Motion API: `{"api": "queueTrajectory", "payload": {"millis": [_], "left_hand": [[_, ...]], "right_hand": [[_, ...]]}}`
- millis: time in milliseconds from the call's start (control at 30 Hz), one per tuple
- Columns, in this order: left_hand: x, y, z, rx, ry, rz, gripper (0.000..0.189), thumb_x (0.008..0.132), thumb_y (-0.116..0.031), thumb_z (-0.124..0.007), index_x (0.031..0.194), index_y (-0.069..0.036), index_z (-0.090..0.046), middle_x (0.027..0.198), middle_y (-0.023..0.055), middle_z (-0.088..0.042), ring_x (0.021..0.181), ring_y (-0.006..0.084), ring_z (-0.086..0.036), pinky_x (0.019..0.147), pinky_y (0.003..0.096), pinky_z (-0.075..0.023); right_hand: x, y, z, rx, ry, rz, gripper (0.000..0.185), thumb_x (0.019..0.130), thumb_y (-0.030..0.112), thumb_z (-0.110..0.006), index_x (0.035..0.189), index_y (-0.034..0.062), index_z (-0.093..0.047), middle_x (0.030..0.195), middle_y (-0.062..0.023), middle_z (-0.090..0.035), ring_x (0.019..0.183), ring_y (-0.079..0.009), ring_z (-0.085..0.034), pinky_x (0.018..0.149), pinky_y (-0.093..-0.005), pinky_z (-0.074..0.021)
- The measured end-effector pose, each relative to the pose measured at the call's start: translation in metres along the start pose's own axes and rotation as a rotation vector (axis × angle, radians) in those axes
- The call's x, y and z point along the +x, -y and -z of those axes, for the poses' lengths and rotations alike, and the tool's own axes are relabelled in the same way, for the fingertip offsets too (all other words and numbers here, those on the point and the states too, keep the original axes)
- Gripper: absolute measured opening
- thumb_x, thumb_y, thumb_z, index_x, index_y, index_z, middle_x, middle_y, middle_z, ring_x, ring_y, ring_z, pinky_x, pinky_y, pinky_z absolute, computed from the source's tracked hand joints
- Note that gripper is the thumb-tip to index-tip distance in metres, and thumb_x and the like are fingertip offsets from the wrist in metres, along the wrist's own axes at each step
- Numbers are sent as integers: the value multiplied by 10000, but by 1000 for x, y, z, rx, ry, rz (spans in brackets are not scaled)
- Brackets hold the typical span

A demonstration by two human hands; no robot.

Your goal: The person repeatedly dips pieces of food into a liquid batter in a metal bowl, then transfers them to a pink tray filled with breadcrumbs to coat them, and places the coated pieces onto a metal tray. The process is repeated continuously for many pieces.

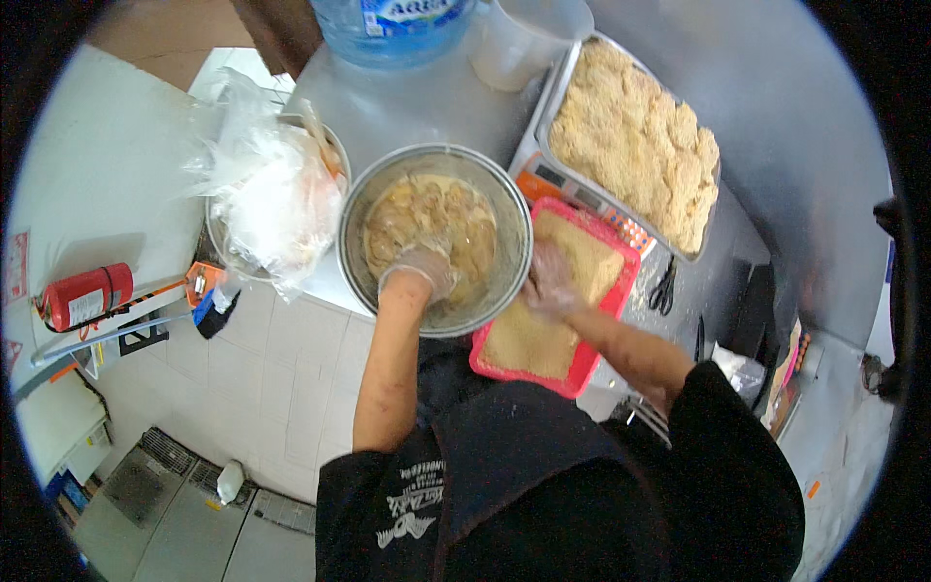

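A round metal pot point(351, 206) holds pieces of what looks like raw meat in a pale wet batter. My left hand point(422, 270), in a clear plastic glove, reaches down into it; the fingers are sunk among the pieces, so their grip is hidden. To the right, touching the pot, lies a red rectangular tray point(625, 287) filled with tan crumbs point(534, 338). Over the crumbs, beside the pot's rim, is my right hand point(553, 282), also gloved and somewhat blurred. Whether it holds anything cannot be made out.
A metal tray point(716, 211) of crumb-coated pieces rests on an orange-and-white scale point(540, 174). Black scissors point(662, 287) lie right of the red tray. A bowl point(218, 236) with plastic bags point(269, 196) stands left. Behind are a large blue water bottle point(400, 44) and a translucent jug point(509, 51).
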State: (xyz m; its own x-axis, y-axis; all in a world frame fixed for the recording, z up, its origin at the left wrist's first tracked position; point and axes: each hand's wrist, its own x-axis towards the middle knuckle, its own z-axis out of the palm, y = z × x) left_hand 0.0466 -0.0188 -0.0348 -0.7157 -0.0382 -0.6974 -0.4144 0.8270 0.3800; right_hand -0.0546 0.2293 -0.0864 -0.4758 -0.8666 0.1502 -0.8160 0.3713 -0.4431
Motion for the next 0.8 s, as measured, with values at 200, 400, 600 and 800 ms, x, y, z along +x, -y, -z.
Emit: {"api": "queueTrajectory", "payload": {"millis": [200,400,600,800], "left_hand": [[12,5,15,34,36,-15,354,905,-228,-535,1111,-17,-732,1170,251,-677,1108,372,-668,956,465,-524],[19,4,17,-36,-196,66,306,902,-202,-565,1077,-24,-742,1177,244,-677,1115,378,-663,948,478,-529],[38,-3,13,10,-276,68,311,876,-188,-612,1109,-15,-724,1162,251,-677,1104,385,-664,941,479,-536],[91,-18,8,206,-200,-60,349,907,-200,-594,1197,-42,-707,1294,232,-625,1219,362,-608,1021,475,-493]], "right_hand": [[-23,23,11,41,109,115,379,836,274,-659,1145,70,-579,1233,-208,-549,1233,-409,-493,1077,-570,-355],[-15,24,24,7,-18,2,362,837,301,-666,1115,78,-600,1199,-174,-583,1208,-398,-512,1088,-569,-347],[-18,-2,62,16,170,-654,636,807,326,-750,1336,29,-559,1283,-217,-636,1170,-394,-610,1029,-419,-467],[-20,26,104,38,593,-660,875,685,426,-851,1401,45,-523,1313,-203,-623,1212,-360,-597,1044,-411,-459]]}}
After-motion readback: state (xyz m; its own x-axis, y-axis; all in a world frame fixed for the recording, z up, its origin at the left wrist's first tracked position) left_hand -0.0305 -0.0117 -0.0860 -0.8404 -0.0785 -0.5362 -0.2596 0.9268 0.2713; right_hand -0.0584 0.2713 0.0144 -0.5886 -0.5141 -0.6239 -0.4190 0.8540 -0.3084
